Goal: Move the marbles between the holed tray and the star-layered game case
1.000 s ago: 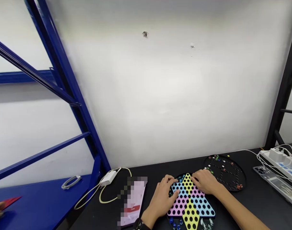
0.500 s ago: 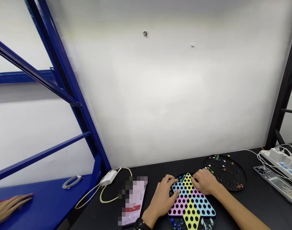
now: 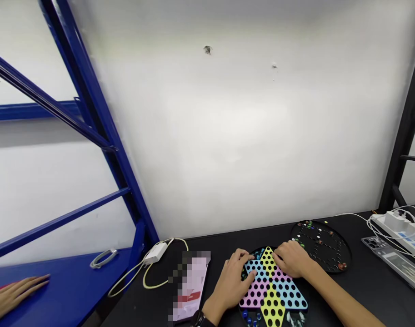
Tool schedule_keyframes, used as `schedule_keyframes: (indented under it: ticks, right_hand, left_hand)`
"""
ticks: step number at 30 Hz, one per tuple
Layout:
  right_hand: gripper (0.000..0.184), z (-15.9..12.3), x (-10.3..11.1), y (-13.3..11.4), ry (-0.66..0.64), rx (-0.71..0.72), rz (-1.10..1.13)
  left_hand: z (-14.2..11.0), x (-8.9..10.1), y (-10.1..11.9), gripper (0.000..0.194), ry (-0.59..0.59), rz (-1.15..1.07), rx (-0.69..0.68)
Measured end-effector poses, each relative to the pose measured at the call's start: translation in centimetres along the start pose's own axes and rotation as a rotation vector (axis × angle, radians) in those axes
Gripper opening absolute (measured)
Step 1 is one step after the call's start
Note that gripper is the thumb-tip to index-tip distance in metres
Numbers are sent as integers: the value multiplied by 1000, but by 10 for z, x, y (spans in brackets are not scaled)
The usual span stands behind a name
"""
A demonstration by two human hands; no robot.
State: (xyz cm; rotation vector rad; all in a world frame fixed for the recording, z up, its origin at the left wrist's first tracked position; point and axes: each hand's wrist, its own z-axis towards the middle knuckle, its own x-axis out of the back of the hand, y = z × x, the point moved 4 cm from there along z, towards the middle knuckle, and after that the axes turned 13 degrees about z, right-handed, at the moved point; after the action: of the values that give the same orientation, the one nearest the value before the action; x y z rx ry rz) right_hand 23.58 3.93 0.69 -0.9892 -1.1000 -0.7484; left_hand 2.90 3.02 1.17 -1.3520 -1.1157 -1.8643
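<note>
A Chinese checkers board [image 3: 271,286], with a star of blue, pink and yellow dotted with black holes, lies in a round black tray. Its left side is under my left hand [image 3: 232,279]; the thumb rests on the blue and pink part, apart from the fingers, which reach the tray's left edge. At the upper right edge of the board is my right hand [image 3: 291,258], its fingers curled in and their tips hidden. Blue marbles [image 3: 250,318] and whitish marbles [image 3: 296,318] sit in the tray's lower pockets.
Behind on the right lies a second round black tray [image 3: 345,256] with scattered marbles. A phone [image 3: 193,290] and a white adapter with a cable [image 3: 155,253] lie left. Right are a phone case [image 3: 393,261] and a power strip [image 3: 412,234]. Another person's hand [image 3: 19,290] rests on a blue table.
The whole view has shifted very slightly. Both my hands keep their places on the board, and nothing has visibly been picked up or let go.
</note>
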Motion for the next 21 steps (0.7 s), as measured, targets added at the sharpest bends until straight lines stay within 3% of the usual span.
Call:
schedule_keyframes:
  ticks: [21]
  right_hand:
    - [54, -3, 0, 0, 42, 30, -7]
  left_hand:
    - [0, 0, 2, 30, -14, 15, -3]
